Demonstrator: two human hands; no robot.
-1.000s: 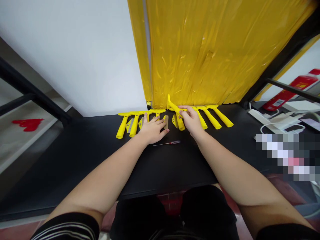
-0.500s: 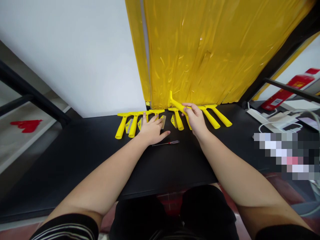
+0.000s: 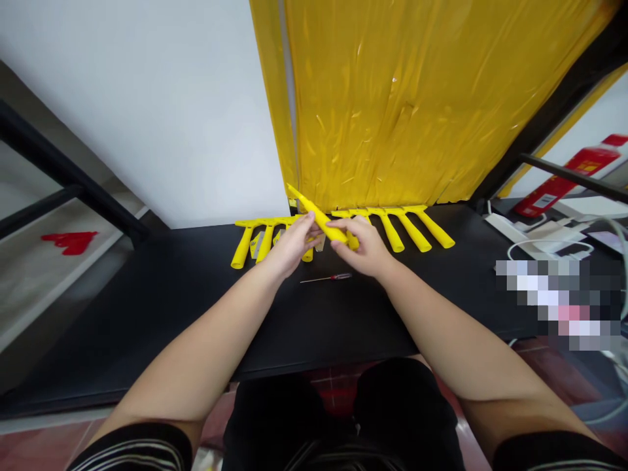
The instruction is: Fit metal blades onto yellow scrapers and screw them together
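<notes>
A yellow plastic scraper [image 3: 318, 219] is raised and tilted above the table, its tip pointing up and left. My right hand [image 3: 358, 247] grips its thick end, and the fingers of my left hand [image 3: 293, 245] close around its middle. Beneath my hands, a row of similar yellow scrapers [image 3: 417, 229] lies on the table, handles toward me, partly hidden by my hands. Small metal blades [image 3: 255, 245] lie among the left ones. A thin screwdriver with a red handle [image 3: 326, 278] rests just in front of my hands.
Behind the row, yellow plastic sheeting [image 3: 392, 98] hangs against a white wall [image 3: 147, 111] and meets the black tabletop [image 3: 147, 327]. A white power strip [image 3: 505, 229] and cables lie at the right. A blurred patch covers the right side.
My left hand has left the row and closed on the scraper. The scraper has swung left and lies more level, now between both hands.
</notes>
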